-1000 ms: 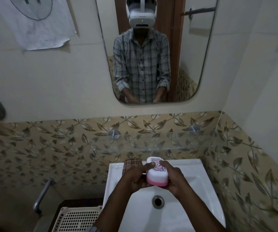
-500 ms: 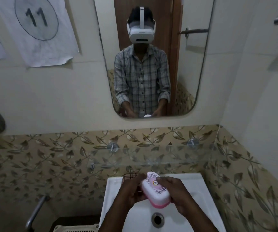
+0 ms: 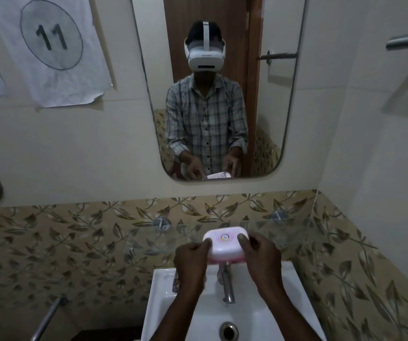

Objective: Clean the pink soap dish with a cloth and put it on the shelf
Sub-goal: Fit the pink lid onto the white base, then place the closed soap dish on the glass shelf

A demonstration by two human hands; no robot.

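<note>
Head view shows us on the placing step: our left hand (image 3: 190, 258) and right hand (image 3: 263, 254) both grip the pink soap dish (image 3: 225, 244) by its ends, lid closed, level with the glass shelf (image 3: 296, 232) above the sink (image 3: 267, 316). Whether it already rests on the glass we cannot tell. What the dish holds is hidden. A checked cloth (image 3: 175, 284) peeks out at seven o'clock from the dish, on the sink rim. Next, we judge, comes settling it flat and releasing gently.
</note>
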